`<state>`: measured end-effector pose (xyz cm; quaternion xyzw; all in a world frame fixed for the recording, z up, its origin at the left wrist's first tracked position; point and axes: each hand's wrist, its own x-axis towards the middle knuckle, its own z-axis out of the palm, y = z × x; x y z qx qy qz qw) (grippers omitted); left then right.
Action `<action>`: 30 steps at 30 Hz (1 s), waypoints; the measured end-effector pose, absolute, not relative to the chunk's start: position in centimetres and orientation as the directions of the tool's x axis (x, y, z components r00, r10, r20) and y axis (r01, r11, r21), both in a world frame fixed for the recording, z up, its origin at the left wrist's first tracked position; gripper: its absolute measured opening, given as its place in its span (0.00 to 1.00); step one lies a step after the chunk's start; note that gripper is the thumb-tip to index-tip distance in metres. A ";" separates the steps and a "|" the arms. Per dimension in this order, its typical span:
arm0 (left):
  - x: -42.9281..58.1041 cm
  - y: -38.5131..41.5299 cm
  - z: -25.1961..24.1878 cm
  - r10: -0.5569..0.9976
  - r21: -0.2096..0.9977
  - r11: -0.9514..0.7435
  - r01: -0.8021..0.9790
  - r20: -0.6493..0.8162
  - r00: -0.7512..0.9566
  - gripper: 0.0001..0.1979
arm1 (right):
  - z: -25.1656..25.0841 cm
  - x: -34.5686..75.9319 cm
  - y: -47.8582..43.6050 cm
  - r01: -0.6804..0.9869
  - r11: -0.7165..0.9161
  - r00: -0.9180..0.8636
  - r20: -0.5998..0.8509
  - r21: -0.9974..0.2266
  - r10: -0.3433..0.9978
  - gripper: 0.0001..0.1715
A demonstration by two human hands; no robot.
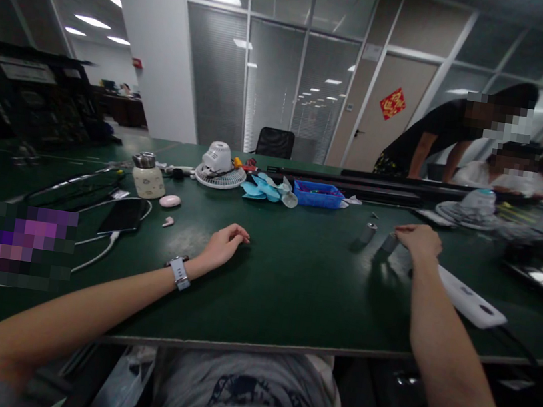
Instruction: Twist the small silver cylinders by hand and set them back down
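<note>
Right fingers (405, 231) pinch grey cylinder (388, 243) near top; long axis near upright, leaning right; left fingers (237, 231) loosely bent.

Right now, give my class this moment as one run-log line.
right hand: touching top of gray cylinder; left hand: on green table, nothing visibly held; second cylinder: standing nearby

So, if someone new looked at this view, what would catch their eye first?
Probably the right hand, its grip at the top of a small grey cylinder, with a second cylinder standing just left of it on the green table. Next, the bright blue tray towards the table's far side, beside some light-blue blades. Behind, a red diamond-shaped sign stands out on the pale door.
</note>
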<state>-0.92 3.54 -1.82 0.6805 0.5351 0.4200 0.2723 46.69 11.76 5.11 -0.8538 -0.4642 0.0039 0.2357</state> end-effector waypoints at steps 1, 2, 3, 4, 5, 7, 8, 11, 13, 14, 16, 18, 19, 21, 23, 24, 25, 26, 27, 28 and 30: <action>-0.9 3.5 -1.8 0.957 0.820 -0.280 0.499 0.282 0.073 0.11 | 5.1 46.8 11.8 0.796 -0.454 0.562 0.211 -0.400 0.800 0.20; -0.8 3.4 -1.7 0.956 0.819 -0.280 0.500 0.283 0.073 0.11 | 5.1 46.8 11.8 0.805 -0.447 0.551 0.214 -0.390 0.806 0.21; -0.8 3.4 -1.7 0.956 0.817 -0.280 0.504 0.282 0.073 0.11 | 5.0 46.7 11.8 0.818 -0.440 0.540 0.231 -0.372 0.809 0.21; -0.7 3.3 -1.6 0.957 0.815 -0.278 0.509 0.281 0.073 0.11 | 5.0 46.5 11.9 0.834 -0.432 0.527 0.261 -0.343 0.809 0.21; -0.7 3.3 -1.5 0.958 0.812 -0.274 0.516 0.279 0.070 0.11 | 5.0 46.2 12.0 0.853 -0.422 0.508 0.307 -0.305 0.805 0.22; -0.6 3.3 -1.5 0.960 0.806 -0.264 0.530 0.272 0.064 0.10 | 4.8 45.2 12.3 0.900 -0.379 0.436 0.427 -0.216 0.792 0.25; -0.6 3.2 -1.4 0.961 0.804 -0.260 0.535 0.269 0.062 0.10 | 4.6 44.6 12.5 0.923 -0.343 0.383 0.480 -0.172 0.789 0.27; -0.6 3.2 -1.4 0.961 0.803 -0.262 0.535 0.268 0.068 0.10 | 3.7 42.5 13.4 0.979 -0.191 0.201 0.519 -0.072 0.831 0.32; -0.6 3.3 -1.4 0.961 0.802 -0.263 0.536 0.269 0.069 0.10 | 2.9 41.5 14.1 0.991 -0.128 0.128 0.470 -0.032 0.873 0.32; -0.6 3.3 -1.4 0.961 0.802 -0.261 0.537 0.267 0.068 0.10 | 2.5 41.2 14.4 0.993 -0.119 0.117 0.436 -0.023 0.892 0.32; -0.6 3.3 -1.4 0.963 0.800 -0.256 0.542 0.263 0.068 0.10 | 1.8 41.2 14.9 0.992 -0.119 0.122 0.375 -0.030 0.919 0.28; -0.6 3.3 -1.4 0.961 0.796 -0.262 0.546 0.266 0.073 0.10 | 1.4 41.5 15.2 0.992 -0.115 0.128 0.354 -0.059 0.926 0.24; -0.6 3.2 -1.4 0.960 0.795 -0.267 0.545 0.271 0.074 0.10 | 1.3 41.7 15.2 0.992 -0.105 0.126 0.364 -0.076 0.923 0.23; -0.6 3.1 -1.4 0.955 0.796 -0.284 0.535 0.287 0.081 0.10 | 1.2 41.4 15.2 0.991 -0.071 0.111 0.400 -0.114 0.910 0.24; -0.5 3.0 -1.3 0.947 0.796 -0.311 0.519 0.307 0.095 0.10 | 1.1 40.0 14.7 0.986 -0.001 0.073 0.420 -0.169 0.905 0.28; -0.5 2.8 -1.2 0.941 0.792 -0.328 0.515 0.322 0.105 0.11 | 1.1 38.7 14.4 0.977 0.062 0.031 0.425 -0.204 0.905 0.30; -0.4 2.6 -1.2 0.933 0.783 -0.350 0.514 0.339 0.119 0.11 | 0.9 37.1 13.8 0.959 0.147 -0.029 0.430 -0.244 0.902 0.31; -0.3 2.4 -1.1 0.923 0.772 -0.376 0.513 0.361 0.133 0.11 | 0.8 35.1 13.1 0.926 0.248 -0.103 0.440 -0.286 0.892 0.33; -0.1 2.2 -0.9 0.911 0.760 -0.404 0.509 0.386 0.146 0.12 | 0.6 33.0 12.3 0.872 0.363 -0.190 0.456 -0.327 0.869 0.35; 0.0 1.9 -0.8 0.897 0.749 -0.433 0.502 0.411 0.160 0.13 | 0.4 30.9 11.3 0.801 0.476 -0.280 0.475 -0.364 0.834 0.36; 0.4 1.3 -0.6 0.867 0.727 -0.491 0.479 0.463 0.186 0.15 | -0.1 26.8 9.1 0.624 0.658 -0.431 0.517 -0.422 0.740 0.37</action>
